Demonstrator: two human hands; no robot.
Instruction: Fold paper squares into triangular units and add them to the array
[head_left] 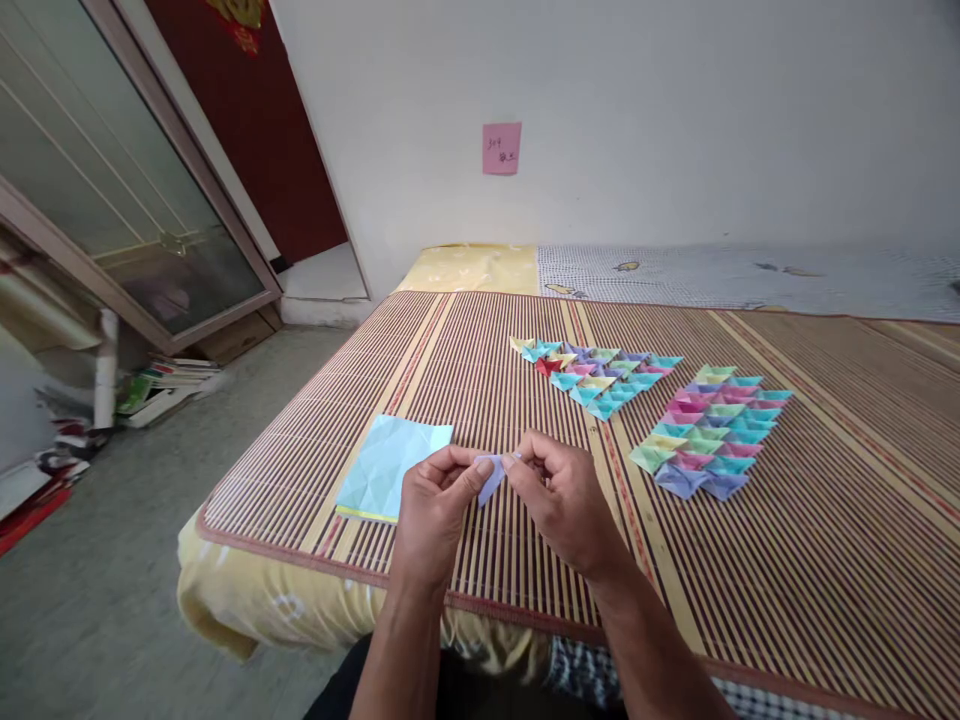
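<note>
Purple paper (pixel 490 484) | pinched closed on it: left hand (pixel 439 500), right hand (pixel 561 492)

A pink note (pixel 501 149) on a white wall (pixel 637 130) bears a handwritten number (pixel 494 144), seemingly 304, its last digit unclear, above characters (pixel 508 157) too small to read with certainty.

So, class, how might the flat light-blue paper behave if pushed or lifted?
The light-blue paper would probably bend rather than stay rigid, since it looks thin and creased. A yellow edge shows beneath, so layers might slide apart when pushed. Lying flat on the slatted mat, it seems unlikely to roll.
</note>
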